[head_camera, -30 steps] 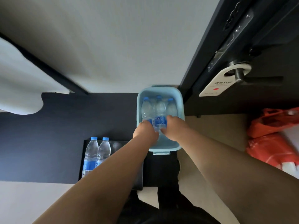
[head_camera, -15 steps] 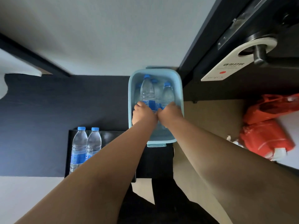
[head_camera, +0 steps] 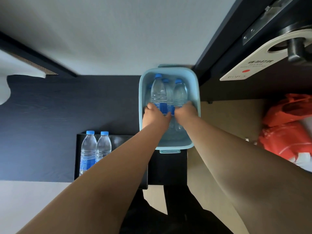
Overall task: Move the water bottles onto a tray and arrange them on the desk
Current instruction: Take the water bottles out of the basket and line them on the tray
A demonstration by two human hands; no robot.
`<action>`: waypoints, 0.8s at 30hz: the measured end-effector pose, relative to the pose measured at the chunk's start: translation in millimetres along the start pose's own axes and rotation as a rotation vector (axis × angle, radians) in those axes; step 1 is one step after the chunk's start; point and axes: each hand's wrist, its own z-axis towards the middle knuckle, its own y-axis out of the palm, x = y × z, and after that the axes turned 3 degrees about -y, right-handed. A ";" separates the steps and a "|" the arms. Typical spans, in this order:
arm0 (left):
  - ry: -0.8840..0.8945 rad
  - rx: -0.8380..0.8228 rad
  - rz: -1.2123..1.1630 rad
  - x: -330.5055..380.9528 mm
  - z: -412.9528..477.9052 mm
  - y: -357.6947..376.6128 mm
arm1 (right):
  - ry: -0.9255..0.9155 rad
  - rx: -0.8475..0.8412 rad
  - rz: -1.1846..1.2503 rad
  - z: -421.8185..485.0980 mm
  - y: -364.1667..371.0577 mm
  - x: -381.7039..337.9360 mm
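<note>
Here, both arms reach forward into a light blue bin [head_camera: 196, 92] that stands at the right end of the dark desk [head_camera: 50, 115], against the wall and beside a dark door frame. The bin holds several clear water bottles with blue caps and blue labels, standing upright and close together.

Left hand [head_camera: 156, 115]: fingers wrapped round the lower body of the tallest bottle [head_camera: 157, 92], at its blue label; grip closed on it. Its base is hidden behind the hand.

Right hand [head_camera: 184, 114]: fingers curled round the right-hand bottle [head_camera: 180, 93] at about label height; grip closed on it. A third cap [head_camera: 165, 80] shows between the two gripped bottles, and a fourth bottle is partly visible at the bin's left wall.

A black tray [head_camera: 118, 138] lies on the desk, nearer the person and to the left of the bin. Two bottles on the tray [head_camera: 95, 149] stand upright at its left end, touching side by side; the left forearm crosses over the rest of the tray.

Right of the desk: tan floor, an orange-red bag [head_camera: 285, 130], and a white door hanger [head_camera: 249, 65] on a dark handle.
</note>
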 end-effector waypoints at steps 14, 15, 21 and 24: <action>-0.025 -0.019 -0.043 1.9 -4.6 -1.0 | -0.114 0.031 0.046 4.6 8.2 10.2; -0.035 -0.036 -0.045 2.5 -5.8 -2.2 | -0.119 0.042 0.059 2.2 7.6 10.9; -0.112 -0.136 -0.112 3.0 -18.0 -12.8 | -0.093 0.075 0.159 -20.0 5.4 13.9; -0.103 -0.140 -0.123 -4.5 -30.3 -21.3 | -0.077 0.070 0.173 -35.3 1.1 20.0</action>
